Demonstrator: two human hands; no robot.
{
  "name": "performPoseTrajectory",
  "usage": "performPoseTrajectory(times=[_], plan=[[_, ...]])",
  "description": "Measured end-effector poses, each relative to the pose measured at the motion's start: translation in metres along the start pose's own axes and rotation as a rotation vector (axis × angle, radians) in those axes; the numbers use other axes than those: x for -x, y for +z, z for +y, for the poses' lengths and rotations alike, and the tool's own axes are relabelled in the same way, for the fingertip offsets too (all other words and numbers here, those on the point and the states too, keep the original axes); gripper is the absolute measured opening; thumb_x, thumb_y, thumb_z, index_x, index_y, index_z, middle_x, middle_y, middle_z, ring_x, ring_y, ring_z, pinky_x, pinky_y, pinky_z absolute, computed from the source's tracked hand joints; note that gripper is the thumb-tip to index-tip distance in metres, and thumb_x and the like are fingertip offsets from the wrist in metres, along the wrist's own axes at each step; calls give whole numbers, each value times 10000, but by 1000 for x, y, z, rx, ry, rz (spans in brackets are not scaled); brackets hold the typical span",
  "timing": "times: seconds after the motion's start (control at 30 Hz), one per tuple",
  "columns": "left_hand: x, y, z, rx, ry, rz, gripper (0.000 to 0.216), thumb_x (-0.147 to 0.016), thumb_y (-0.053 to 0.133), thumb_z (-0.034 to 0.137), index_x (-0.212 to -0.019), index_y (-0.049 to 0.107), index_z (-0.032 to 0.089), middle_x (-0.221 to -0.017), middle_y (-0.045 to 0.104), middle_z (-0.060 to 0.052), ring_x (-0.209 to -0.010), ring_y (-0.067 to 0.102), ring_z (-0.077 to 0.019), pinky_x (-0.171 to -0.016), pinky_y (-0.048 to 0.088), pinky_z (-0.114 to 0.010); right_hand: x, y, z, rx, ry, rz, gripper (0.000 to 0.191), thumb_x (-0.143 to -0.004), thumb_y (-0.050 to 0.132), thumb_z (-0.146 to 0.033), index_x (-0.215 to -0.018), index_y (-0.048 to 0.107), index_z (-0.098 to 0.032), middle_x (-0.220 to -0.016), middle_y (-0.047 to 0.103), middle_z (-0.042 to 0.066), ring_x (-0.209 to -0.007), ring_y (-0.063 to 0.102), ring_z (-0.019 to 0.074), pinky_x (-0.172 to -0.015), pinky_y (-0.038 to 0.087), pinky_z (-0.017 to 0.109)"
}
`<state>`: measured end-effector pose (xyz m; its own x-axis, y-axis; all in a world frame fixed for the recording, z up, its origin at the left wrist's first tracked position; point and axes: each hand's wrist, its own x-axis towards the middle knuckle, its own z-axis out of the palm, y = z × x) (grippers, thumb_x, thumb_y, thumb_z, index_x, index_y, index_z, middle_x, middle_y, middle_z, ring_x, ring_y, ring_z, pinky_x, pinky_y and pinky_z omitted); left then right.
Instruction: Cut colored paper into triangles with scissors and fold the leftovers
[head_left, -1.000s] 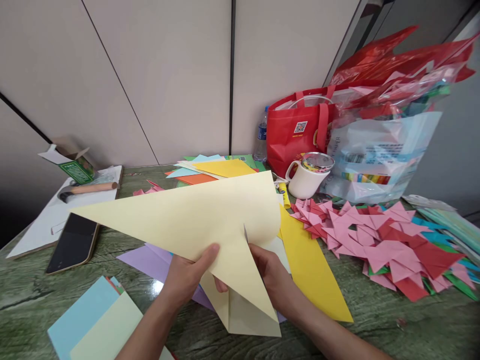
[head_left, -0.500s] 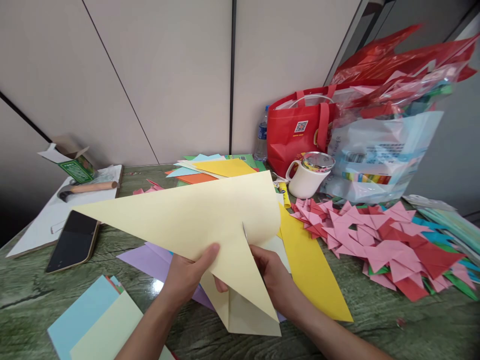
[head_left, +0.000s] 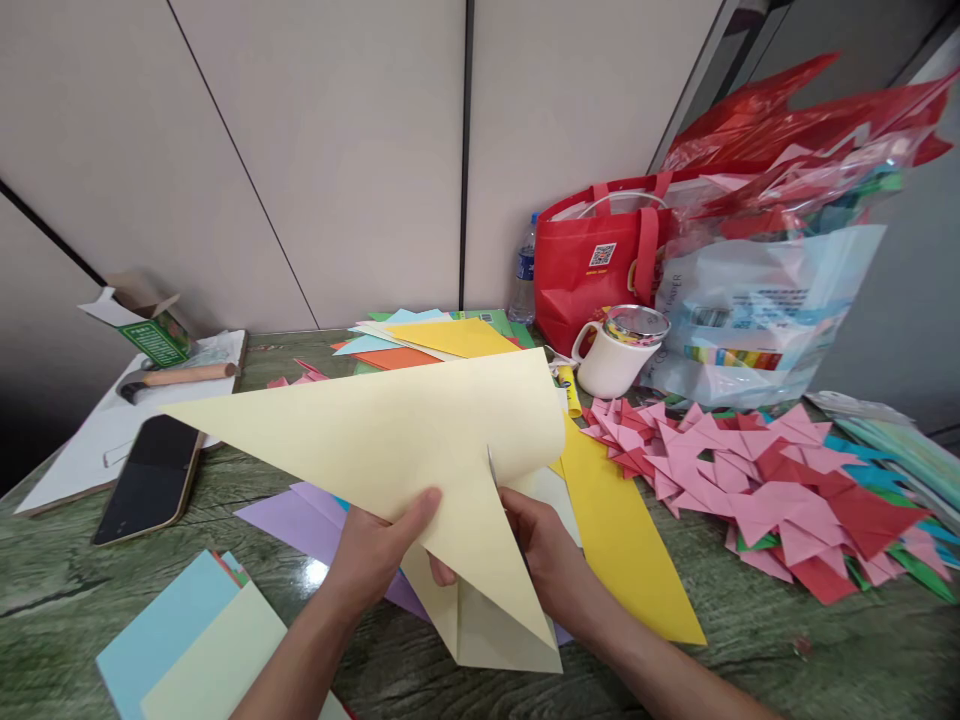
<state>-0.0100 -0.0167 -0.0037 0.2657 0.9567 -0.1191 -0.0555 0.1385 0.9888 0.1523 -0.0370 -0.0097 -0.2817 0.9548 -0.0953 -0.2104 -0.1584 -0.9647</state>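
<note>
The pointed left tip of the cream sheet (head_left: 360, 425) has shifted slightly rightward, the sheet now held above the table (head_left: 45, 610). The left hand (head_left: 386, 550) clamps it between thumb and fingers; the right hand (head_left: 555, 560) curls by the slit, its grip partly hidden, so I cannot tell its state. Beyond lie a purple sheet (head_left: 300, 525) and a yellow sheet (head_left: 622, 540).

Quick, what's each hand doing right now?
Left hand: closed, holding the pale yellow paper.
Right hand: partly hidden by the paper; can't tell what it holds.
</note>
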Motion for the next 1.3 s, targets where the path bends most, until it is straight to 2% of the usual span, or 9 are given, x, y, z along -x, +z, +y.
performPoseTrajectory(times=[0.13, 0.3, 0.63, 0.87, 1.03, 1.13, 1.2, 1.3], plan=[[1, -1, -2, -14, -24, -39, 319, -778, 602, 387, -535, 608, 180, -397, 610, -35, -406, 588, -186, -399, 476, -270, -1, -1, 0, 23, -22, 18, 329, -616, 773, -332, -869, 622, -184, -815, 714, 46, -735, 639, 215, -646, 498, 304], [2, 1, -1, -18, -30, -22, 261, -776, 612, 379, -628, 651, 168, -403, 619, -34, -435, 608, -202, -419, 482, -283, 0, -2, 2, 19, -38, 21, 312, -625, 770, -328, -854, 611, -187, -807, 716, 36, -701, 628, 196, -618, 484, 284], [2, 2, -1, 9, -8, -21, 241, -755, 631, 379, -619, 646, 180, -395, 618, -29, -409, 595, -194, -431, 505, -296, 0, -2, 5, -25, -40, 27, 318, -615, 778, -287, -868, 616, -181, -829, 722, 35, -697, 629, 184, -605, 474, 265], [3, 2, 1, 9, -41, -30, 293, -762, 626, 389, -560, 646, 177, -399, 623, -33, -339, 548, -165, -418, 503, -284, -1, -2, 6, -85, -25, 31, 292, -590, 789, -225, -835, 636, -178, -767, 727, 9, -654, 626, 156, -581, 468, 231], [3, 1, -1, 26, -39, -22, 279, -753, 636, 383, -556, 653, 186, -397, 621, -34, -355, 569, -183, -493, 539, -332, -1, -2, 8, -113, 1, 35, 258, -592, 786, -236, -802, 647, -179, -696, 722, -9, -580, 609, 135, -536, 456, 214], [2, 2, -2, 29, -27, -33, 338, -764, 625, 386, -484, 618, 198, -402, 624, -44, -353, 567, -177, -536, 550, -344, -1, -3, 11, -117, 0, 47, 246, -598, 781, -246, -794, 649, -176, -698, 724, -6, -575, 609, 133, -524, 453, 212], [1, 3, -2, 32, -18, -41, 364, -765, 623, 393, -455, 605, 203, -396, 620, -47, -338, 554, -169, -536, 553, -345, -1, -3, 11, -122, -2, 45, 242, -608, 775, -259, -797, 650, -172, -695, 723, 0, -577, 615, 141, -521, 456, 221], [1, 4, -1, 50, -11, -23, 298, -743, 643, 399, -517, 642, 205, -391, 619, -40, -318, 541, -171, -512, 555, -355, -1, -2, 10, -138, 2, 24, 240, -613, 772, -272, -793, 652, -167, -657, 715, 4, -573, 629, 160, -526, 466, 243]])
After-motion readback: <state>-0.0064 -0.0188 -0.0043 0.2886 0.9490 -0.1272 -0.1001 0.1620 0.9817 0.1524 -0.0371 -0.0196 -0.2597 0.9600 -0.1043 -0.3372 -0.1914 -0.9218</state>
